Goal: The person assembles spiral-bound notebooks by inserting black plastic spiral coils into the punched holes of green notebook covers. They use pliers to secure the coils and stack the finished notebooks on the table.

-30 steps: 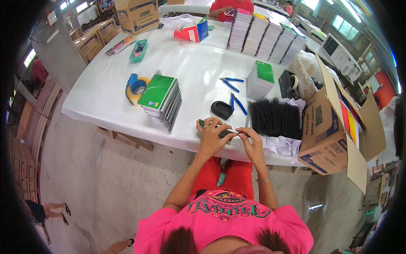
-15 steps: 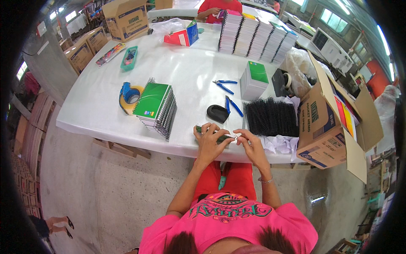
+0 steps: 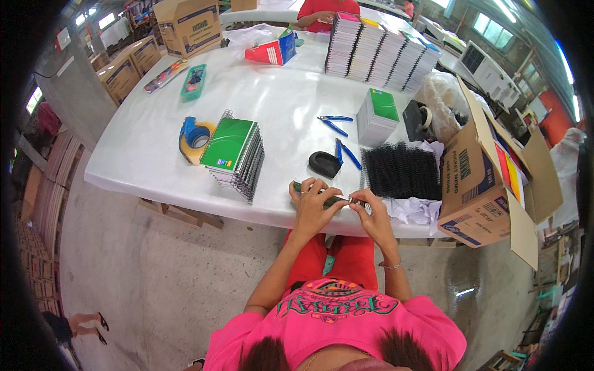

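At the table's near edge my left hand (image 3: 314, 209) is closed on a small green-covered notebook (image 3: 297, 186), tilted almost edge-on. My right hand (image 3: 372, 215) pinches at the notebook's right end, thumb and forefinger close to the left fingertips. What lies between those right fingertips is too small to make out; a thin wire seems to run along that edge. Beyond my hands sit a black rounded holder (image 3: 323, 164) and blue-handled cutters (image 3: 349, 154), with a second pair of cutters (image 3: 335, 124) farther off. Black wire coils (image 3: 402, 170) lie right of my right hand.
Left stands a stack of green spiral notebooks (image 3: 229, 145) beside a tape dispenser (image 3: 194, 140). A green-topped paper stack (image 3: 379, 116) and an open carton (image 3: 473, 179) are on the right. Tall notebook stacks (image 3: 380, 52) stand farther back, near another person in red (image 3: 325, 12).
My right fingers have drawn in against the notebook's end, and the light loose bit seen between the hands has flattened along its edge. The whole view has shifted slightly.
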`<state>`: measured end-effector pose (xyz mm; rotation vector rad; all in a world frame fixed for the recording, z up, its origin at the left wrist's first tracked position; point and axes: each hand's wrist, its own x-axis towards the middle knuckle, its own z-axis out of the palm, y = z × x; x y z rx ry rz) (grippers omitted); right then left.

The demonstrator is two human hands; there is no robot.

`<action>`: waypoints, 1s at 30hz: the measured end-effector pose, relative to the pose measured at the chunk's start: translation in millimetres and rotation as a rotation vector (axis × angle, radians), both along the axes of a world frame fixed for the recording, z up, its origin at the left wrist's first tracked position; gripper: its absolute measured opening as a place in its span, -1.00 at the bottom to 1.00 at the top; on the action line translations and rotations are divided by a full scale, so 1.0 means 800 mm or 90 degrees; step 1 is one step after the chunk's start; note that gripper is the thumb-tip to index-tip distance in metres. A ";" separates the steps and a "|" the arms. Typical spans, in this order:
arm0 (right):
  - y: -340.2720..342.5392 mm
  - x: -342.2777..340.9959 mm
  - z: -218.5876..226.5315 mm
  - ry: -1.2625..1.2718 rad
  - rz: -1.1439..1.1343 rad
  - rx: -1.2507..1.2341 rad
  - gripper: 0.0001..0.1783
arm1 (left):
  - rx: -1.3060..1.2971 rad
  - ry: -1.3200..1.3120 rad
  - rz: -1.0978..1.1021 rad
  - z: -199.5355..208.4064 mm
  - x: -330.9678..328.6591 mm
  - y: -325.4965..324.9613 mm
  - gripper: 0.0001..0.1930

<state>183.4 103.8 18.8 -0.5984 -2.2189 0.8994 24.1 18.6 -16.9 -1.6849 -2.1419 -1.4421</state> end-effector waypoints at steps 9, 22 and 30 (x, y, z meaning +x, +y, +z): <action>-0.001 0.004 -0.007 -0.014 0.015 -0.073 -0.80 | -0.023 0.025 0.015 -0.002 0.002 0.000 -0.72; -0.016 0.006 0.008 0.013 -0.036 -0.122 -0.66 | -0.056 0.052 0.014 0.004 0.004 -0.005 -0.76; 0.001 0.007 -0.002 0.007 -0.012 0.023 -0.76 | -0.068 0.064 0.031 0.007 0.005 -0.004 -0.75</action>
